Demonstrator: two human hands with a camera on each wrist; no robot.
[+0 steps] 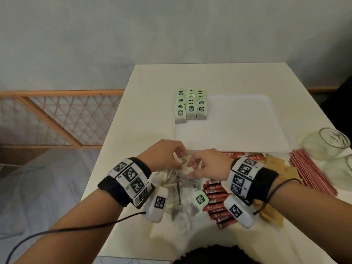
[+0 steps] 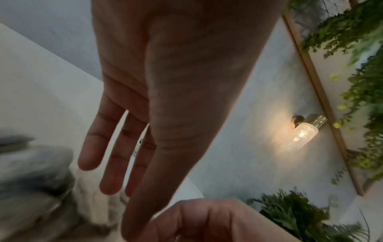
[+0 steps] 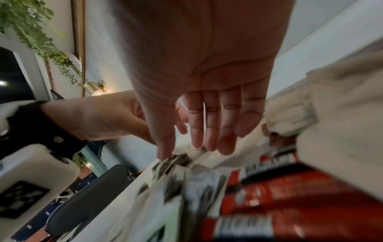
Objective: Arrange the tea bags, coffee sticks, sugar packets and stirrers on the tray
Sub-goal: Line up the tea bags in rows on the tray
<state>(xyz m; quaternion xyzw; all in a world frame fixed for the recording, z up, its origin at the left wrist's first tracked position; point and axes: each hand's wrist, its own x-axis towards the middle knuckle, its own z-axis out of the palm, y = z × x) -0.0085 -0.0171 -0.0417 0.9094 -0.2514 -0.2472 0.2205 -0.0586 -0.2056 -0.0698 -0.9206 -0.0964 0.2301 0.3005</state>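
Observation:
A white tray [image 1: 238, 126] lies mid-table with green-labelled tea bags [image 1: 191, 105] standing in three rows at its far left corner. Just short of the tray's near edge, a loose pile of tea bags [image 1: 177, 189] [image 3: 172, 165] lies on the table. My left hand [image 1: 167, 155] [image 2: 111, 163] and right hand [image 1: 200, 164] [image 3: 196, 139] hover together over the pile, fingers fairly straight, and their tips touch tea bags there. Neither palm holds anything. Red coffee sticks [image 1: 217, 201] [image 3: 279, 204] lie right of the pile, under my right wrist.
Brown sugar packets [image 1: 276, 162] and a bundle of red striped stirrers [image 1: 312, 174] lie to the right. Beyond the stirrers, a glass jar [image 1: 327, 143] lies at the table's right edge. More coffee sticks [image 1: 242, 155] line the tray's near edge. The table's left edge drops off beside my left forearm.

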